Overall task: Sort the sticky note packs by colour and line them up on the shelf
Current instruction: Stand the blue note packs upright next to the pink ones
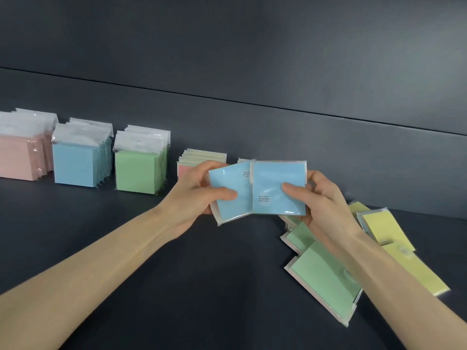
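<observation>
- two blue packs are up above the dark shelf (227, 286), mid-view and side by side: the left blue pack (228, 200) and the right blue pack (278, 183), the right one's edge lapping over the left one.
- the left hand (197, 198) grasps the left blue pack, thumb pressed on its face, fingers curled behind.
- the right hand (323, 200) pinches the right blue pack the same way, thumb in front.
- over on the left, three upright rows stand on the shelf: the pink row (17, 157), the blue row (74, 162) and the green row (136, 170), each just beside the next.
- behind the left hand sits a further row (204, 155), pale tops showing, a pink face partly hidden.
- under the right forearm lies a loose flat pile: green packs (326, 279) and yellow packs (386, 228), overlapping.
</observation>
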A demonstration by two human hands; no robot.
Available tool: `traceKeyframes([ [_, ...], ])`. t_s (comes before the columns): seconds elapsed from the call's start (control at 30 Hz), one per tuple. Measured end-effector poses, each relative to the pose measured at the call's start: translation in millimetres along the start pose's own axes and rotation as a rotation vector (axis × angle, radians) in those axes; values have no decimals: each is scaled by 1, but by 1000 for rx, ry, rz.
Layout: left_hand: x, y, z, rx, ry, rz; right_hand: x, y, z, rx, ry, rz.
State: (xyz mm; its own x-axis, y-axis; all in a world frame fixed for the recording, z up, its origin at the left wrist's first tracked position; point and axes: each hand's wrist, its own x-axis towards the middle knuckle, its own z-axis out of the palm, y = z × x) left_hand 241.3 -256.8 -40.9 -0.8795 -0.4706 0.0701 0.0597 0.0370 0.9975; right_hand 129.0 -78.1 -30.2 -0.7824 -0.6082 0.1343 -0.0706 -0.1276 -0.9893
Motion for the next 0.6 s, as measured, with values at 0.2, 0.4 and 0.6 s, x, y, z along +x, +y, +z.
traceKeyframes([
  [0.2, 1, 3, -2, -9, 78, 65, 0, -1, 2, 26, 17, -18],
  [0.4, -3, 1, 2, -53, 34, 43, 0, 2, 5, 103, -3, 46],
  [0.6, -3, 4, 4, -238, -18, 27, 0, 6, 9, 85, -20, 65],
])
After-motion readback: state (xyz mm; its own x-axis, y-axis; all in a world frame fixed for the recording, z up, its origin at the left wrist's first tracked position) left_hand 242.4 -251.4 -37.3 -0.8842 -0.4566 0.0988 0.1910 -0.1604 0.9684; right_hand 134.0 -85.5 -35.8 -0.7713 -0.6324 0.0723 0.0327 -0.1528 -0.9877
